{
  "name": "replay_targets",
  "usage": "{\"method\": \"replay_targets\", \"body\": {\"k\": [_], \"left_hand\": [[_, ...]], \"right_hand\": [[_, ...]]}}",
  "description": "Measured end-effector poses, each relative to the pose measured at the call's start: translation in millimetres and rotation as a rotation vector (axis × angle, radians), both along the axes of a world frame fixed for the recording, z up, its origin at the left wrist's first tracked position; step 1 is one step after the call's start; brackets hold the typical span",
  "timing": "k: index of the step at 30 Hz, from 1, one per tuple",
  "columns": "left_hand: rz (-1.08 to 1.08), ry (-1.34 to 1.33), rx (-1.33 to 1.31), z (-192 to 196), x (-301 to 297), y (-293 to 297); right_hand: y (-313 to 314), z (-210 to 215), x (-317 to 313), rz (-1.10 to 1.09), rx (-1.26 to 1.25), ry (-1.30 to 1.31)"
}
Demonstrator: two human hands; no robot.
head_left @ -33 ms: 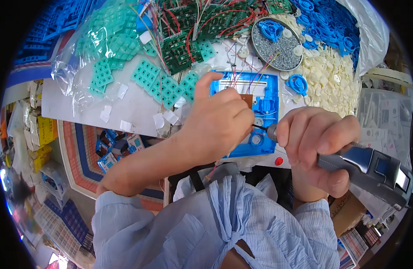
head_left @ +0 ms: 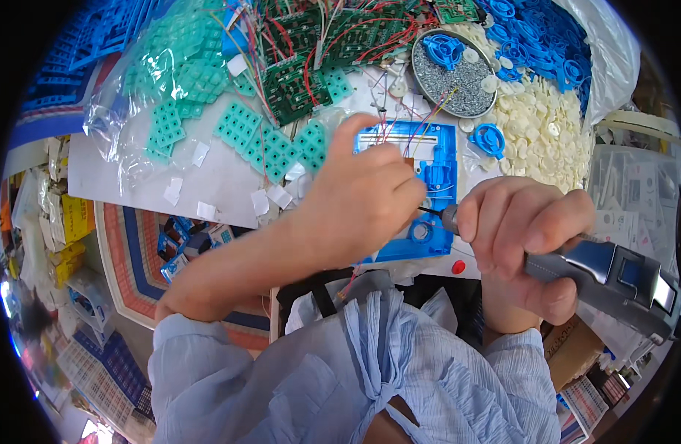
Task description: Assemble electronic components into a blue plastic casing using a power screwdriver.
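Note:
My right hand (head_left: 521, 233) is wrapped round a grey and black electric screwdriver (head_left: 614, 285), its thin bit pointing left over a blue plastic casing (head_left: 445, 155). The casing lies open side up, with thin wires (head_left: 388, 129) running from its upper part and a round opening at its lower end. My left hand (head_left: 370, 200) rests across the casing's left side. Its fingers are pinched together close to the screwdriver bit, and what lies between them is hidden. One finger stays raised near the casing's upper left corner.
A round dish of small metal screws (head_left: 459, 92) holds a blue ring part. Green circuit boards (head_left: 296, 85), teal rubber keypads (head_left: 240, 122), cream discs (head_left: 536, 126) and blue parts (head_left: 555, 41) are piled behind. A red button (head_left: 459, 267) lies near the front edge.
My left hand has shifted slightly right and covers more of a brown board in the casing. The right hand and the screwdriver have hardly moved.

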State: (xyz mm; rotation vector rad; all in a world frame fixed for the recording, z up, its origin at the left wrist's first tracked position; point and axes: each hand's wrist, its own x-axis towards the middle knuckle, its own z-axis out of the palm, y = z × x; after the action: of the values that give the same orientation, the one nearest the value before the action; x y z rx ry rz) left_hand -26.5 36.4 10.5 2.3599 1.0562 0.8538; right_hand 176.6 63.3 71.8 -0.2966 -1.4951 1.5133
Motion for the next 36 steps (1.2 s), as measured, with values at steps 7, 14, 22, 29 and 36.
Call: {"method": "replay_targets", "body": {"k": [7,14,22,29,36], "left_hand": [[0.152,0.428,0.336,-24,36,167],[0.08,0.574,0.288,-33,60,180],[0.151,0.324,0.29,-12,42,165],[0.209,-0.129,-0.03,20,-15,85],[0.22,-0.08,0.015,-14,-29,0]], "right_hand": [[7,1,4,-0.07,0.028,-0.052],[6,-8,0,-0.089,-0.054,-0.077],[5,-13,-18,-0.113,-0.073,-0.148],[4,-24,-29,-0.135,0.038,-0.227],[10,-13,-29,-0.09,0.003,-0.244]]}}
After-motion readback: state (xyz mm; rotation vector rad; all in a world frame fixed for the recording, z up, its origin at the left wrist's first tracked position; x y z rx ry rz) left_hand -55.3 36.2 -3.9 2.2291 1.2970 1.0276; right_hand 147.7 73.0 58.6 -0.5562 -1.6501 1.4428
